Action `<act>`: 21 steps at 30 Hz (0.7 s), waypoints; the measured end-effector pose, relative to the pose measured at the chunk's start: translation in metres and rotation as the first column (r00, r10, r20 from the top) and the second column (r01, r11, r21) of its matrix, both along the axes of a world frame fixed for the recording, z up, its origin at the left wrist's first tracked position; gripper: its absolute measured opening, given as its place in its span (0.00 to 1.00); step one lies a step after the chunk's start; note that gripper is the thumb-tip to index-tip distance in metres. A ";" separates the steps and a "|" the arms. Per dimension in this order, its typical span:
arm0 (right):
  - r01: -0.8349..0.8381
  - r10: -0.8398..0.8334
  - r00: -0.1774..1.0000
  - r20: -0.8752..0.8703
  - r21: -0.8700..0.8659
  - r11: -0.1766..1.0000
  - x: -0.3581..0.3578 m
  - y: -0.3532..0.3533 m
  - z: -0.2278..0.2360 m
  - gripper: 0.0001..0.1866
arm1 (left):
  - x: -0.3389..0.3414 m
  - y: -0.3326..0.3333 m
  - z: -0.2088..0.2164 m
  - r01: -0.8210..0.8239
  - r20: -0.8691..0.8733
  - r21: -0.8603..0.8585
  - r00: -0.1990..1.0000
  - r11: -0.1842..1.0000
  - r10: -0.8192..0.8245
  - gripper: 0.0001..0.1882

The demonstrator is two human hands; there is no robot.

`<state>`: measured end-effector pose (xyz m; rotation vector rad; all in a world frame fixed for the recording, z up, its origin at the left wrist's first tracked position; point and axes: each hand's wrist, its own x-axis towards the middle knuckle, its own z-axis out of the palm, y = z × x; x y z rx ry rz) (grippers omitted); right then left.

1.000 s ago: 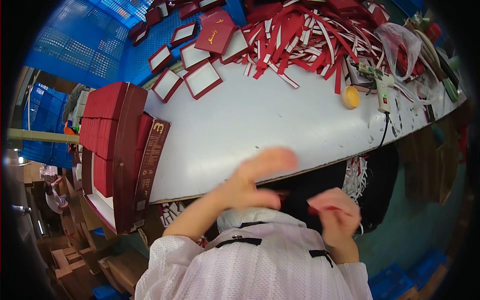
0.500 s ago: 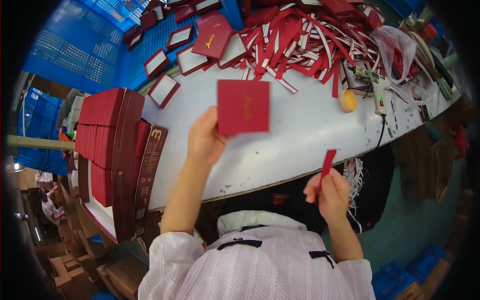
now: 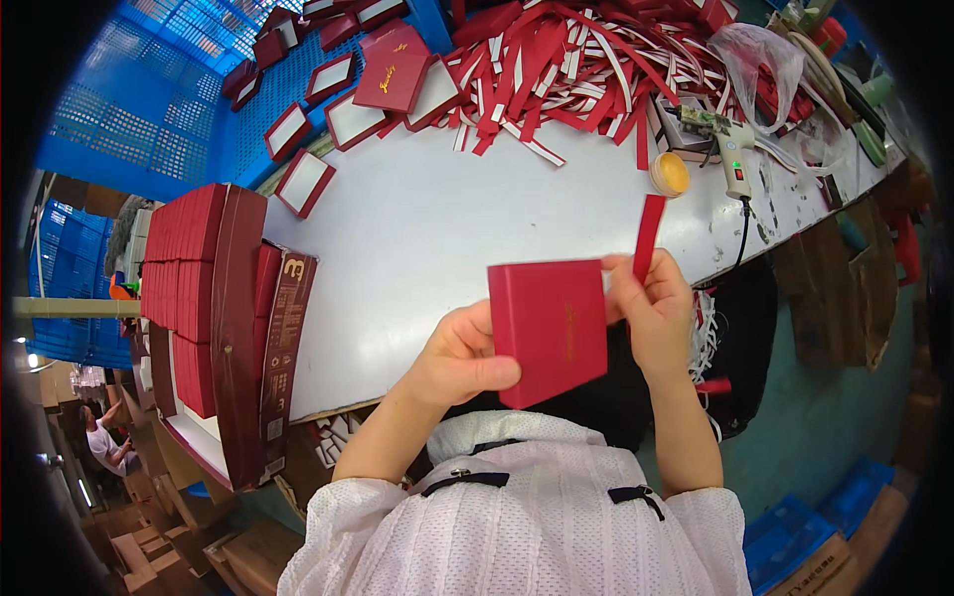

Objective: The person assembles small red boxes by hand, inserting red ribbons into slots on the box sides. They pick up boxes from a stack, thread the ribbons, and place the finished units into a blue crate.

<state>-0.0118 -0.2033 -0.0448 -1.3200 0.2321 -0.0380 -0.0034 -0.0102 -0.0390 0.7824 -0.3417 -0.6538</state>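
Observation:
My left hand [image 3: 462, 356] grips a flat square red box [image 3: 552, 333] by its left side, thumb across its face, just over the table's near edge. Gold lettering marks that face. My right hand [image 3: 651, 303] pinches a short red strip [image 3: 649, 236] that sticks up between thumb and finger. Its fingertips are at the box's upper right corner; whether they press on it I cannot tell. A big heap of red and white strips [image 3: 586, 74] lies at the back of the white table [image 3: 417, 238].
A carton [image 3: 243, 338] packed with stacked red boxes [image 3: 184, 288] stands at the left. Open red boxes [image 3: 305, 183] lie at the back left by a blue crate [image 3: 129, 109]. A heat tool [image 3: 735, 164] and a round yellow tin [image 3: 670, 175] sit at the back right.
My left hand has brought the red box nearer and to the right, tilting it. My right hand has moved up to its corner, still pinching the strip. Another red strip shows below, right.

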 end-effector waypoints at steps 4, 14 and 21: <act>-0.027 0.028 0.998 0.060 -0.017 0.999 -0.028 -0.002 0.001 0.08 | 0.002 -0.014 0.001 -0.386 -0.015 0.057 0.922 0.921 0.388 0.12; -0.067 0.273 0.878 0.394 -0.463 0.884 -0.036 0.012 0.027 0.10 | -0.014 -0.031 0.000 -0.322 0.163 0.006 0.934 0.947 0.317 0.16; -0.003 0.222 0.872 0.436 -0.447 0.894 -0.039 0.013 0.031 0.10 | -0.020 -0.031 0.001 -0.320 0.213 0.048 0.929 0.946 0.303 0.20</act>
